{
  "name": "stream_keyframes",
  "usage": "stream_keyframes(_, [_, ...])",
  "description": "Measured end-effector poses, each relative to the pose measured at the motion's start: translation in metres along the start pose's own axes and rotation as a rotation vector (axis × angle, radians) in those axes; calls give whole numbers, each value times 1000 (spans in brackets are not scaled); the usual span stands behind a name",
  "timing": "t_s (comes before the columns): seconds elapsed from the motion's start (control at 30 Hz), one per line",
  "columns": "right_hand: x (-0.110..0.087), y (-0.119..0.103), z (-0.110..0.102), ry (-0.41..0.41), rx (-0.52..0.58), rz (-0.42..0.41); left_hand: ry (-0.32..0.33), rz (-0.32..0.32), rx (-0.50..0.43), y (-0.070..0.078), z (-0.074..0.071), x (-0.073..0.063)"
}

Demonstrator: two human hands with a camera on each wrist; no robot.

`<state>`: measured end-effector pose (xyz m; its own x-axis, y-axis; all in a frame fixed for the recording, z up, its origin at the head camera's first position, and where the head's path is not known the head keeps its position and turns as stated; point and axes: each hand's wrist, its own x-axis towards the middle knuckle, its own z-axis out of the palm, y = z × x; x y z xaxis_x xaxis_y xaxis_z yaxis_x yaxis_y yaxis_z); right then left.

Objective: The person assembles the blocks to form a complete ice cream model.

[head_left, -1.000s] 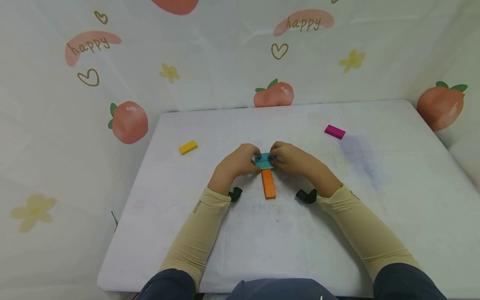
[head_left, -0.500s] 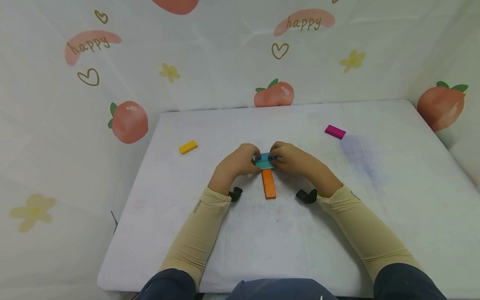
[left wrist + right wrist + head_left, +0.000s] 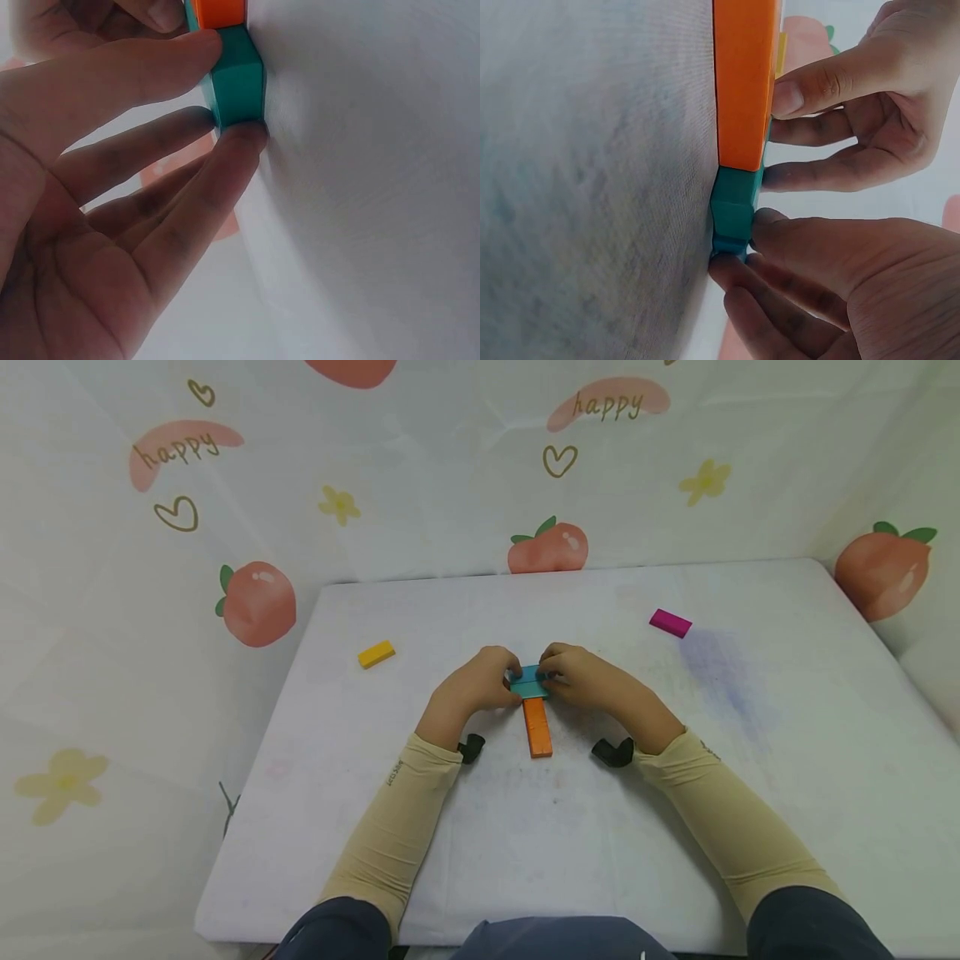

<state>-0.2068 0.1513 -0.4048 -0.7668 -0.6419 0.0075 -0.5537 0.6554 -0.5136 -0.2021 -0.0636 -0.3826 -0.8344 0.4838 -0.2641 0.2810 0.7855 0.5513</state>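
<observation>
Two flat blocks lie side by side at mid-table, a blue block [image 3: 529, 673] behind a teal block [image 3: 529, 690]. From the teal one, an orange block [image 3: 537, 729] runs straight towards the person. My left hand [image 3: 480, 681] pinches the left end of the pair; in the left wrist view its thumb presses the teal block's near edge. At the right end, my right hand [image 3: 583, 678] pinches the same two blocks. The right wrist view shows its thumb by the teal block and fingertips at the blue block's end [image 3: 729, 245].
A yellow block [image 3: 377, 654] lies towards the back left of the white-covered table [image 3: 555, 843]. Farther right is a magenta block [image 3: 671, 623]. Dark wrist mounts [image 3: 613, 752] stick out below both wrists. A peach-printed cloth [image 3: 435, 460] hangs behind.
</observation>
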Motion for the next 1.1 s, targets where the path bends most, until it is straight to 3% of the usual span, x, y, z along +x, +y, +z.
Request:
stream_keyframes(0.7, [0,-2,-2,-8,4,-7,8,-7,9,1,0,1])
stream_keyframes(0.9, [-4,0,-13,-37,21,59,1,-26,4,2,0,1])
stream_keyframes(1.1, [-18,19,-41,87,8,102,-7,-51,1,4,0,2])
